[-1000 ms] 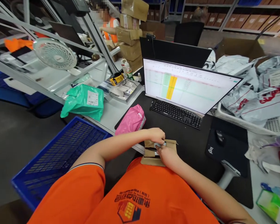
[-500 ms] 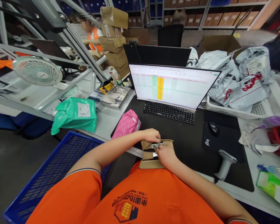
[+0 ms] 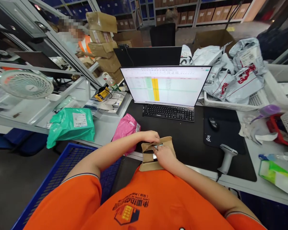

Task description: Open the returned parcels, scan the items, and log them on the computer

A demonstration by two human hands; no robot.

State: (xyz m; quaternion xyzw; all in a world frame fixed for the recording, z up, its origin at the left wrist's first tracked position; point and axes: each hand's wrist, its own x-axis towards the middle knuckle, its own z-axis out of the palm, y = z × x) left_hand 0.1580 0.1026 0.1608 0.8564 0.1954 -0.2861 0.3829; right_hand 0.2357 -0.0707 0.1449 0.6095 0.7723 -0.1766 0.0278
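A small brown cardboard box point(image 3: 149, 166) stands at the desk's front edge against my orange shirt, its flaps raised. My left hand point(image 3: 151, 136) is closed on the box's far-left flap, its fingers pinched together. Over the right side of the box, my right hand point(image 3: 166, 157) reaches in with bent fingers. A pale item shows in small patches beneath those fingers; most of it is hidden, so I cannot tell what it is. Just left of the box lies a pink plastic parcel point(image 3: 126, 127), partly behind my left forearm.
Behind the box are a keyboard point(image 3: 169, 113) and monitor point(image 3: 165, 84). To the right lie a mouse point(image 3: 213, 124) and barcode scanner point(image 3: 227, 158). A green parcel point(image 3: 72, 126) is at left above a blue crate point(image 3: 55, 179). White baskets point(image 3: 235, 103) hold bagged parcels. A person works beyond.
The view has shifted slightly. The box's far flap now stands up more openly, and my left hand has pulled the left flap a little. My right hand stays at the box.
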